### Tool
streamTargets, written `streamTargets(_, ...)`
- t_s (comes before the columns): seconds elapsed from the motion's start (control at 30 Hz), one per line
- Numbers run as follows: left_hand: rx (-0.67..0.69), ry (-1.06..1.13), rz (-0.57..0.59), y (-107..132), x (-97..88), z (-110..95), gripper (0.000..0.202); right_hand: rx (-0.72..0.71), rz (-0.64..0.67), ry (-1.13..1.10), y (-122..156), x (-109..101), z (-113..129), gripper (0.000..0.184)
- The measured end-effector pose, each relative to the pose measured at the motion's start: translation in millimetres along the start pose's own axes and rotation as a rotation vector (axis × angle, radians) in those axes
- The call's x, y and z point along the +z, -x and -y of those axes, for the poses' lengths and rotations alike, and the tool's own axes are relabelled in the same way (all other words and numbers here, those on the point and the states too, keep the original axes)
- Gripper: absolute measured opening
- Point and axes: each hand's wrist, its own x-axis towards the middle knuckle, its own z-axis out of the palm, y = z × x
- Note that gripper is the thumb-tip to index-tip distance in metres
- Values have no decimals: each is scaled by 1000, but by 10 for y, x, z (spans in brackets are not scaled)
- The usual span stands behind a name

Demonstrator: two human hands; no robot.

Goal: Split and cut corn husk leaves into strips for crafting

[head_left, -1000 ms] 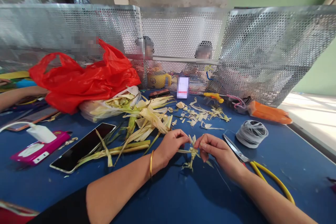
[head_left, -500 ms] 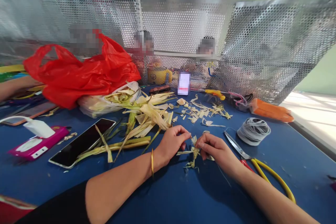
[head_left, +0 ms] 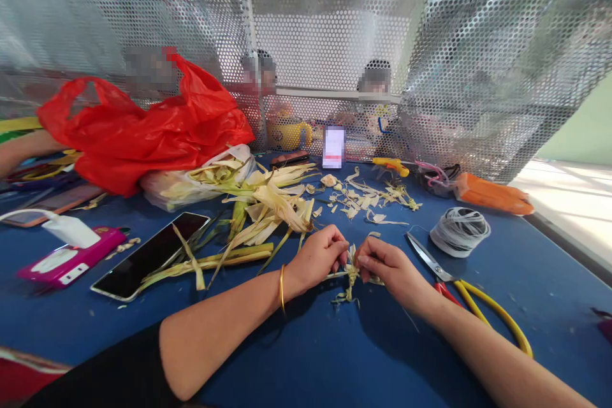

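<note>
A small tied bundle of pale corn husk [head_left: 352, 275], with frayed strips sticking out below and to the sides, is at the middle of the blue table. The fingers of my left hand [head_left: 319, 258] are pinched together at its upper left. From the right, my right hand [head_left: 386, 264] pinches the same bundle, thumb against bent fingers. Both sets of fingertips hide part of it. A thin thread [head_left: 411, 320] trails below my right wrist. Right of that hand lie scissors [head_left: 437, 268] with yellow and red handles, blades apart.
Loose corn husks [head_left: 275, 207] and a dark phone [head_left: 153, 255] lie left. Husk scraps [head_left: 358, 197] are scattered ahead. A ball of grey cord [head_left: 459, 231] and an orange packet [head_left: 495, 193] sit right. A red plastic bag [head_left: 157, 134] stands before the perforated metal screen [head_left: 329, 32]; people are behind it.
My left hand has moved slightly right and down, bringing its fingers closer to the top of the bundle and to my right hand. The camera view has shifted a little.
</note>
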Motion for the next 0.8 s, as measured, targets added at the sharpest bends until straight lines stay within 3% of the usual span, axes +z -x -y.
streamTargets(0.37, -7, -35, -35, -12, -4, 26, 16, 25, -11, 57, -7, -18, -28, 26)
streamTargets(0.47, -2, -32, -71, -26, -5, 44, 16, -44, -48, 85, -16, -33, -24, 26)
streamTargets(0.57, 146, -141, -162, -24, -14, 30, 16, -134, -72, 76, -6, -28, 19, 27)
streamTargets(0.63, 292, -208, -195, -10, -19, -3, 14, -125, -39, 33, 12, -11, 51, 28)
streamTargets(0.7, 356, -219, -168, 1, -19, -37, 13, -88, 43, -37, 35, 12, 80, 30)
streamTargets(0.8, 257, -106, -128, -7, -14, -48, 12, -40, 124, -163, 57, 31, 118, 30)
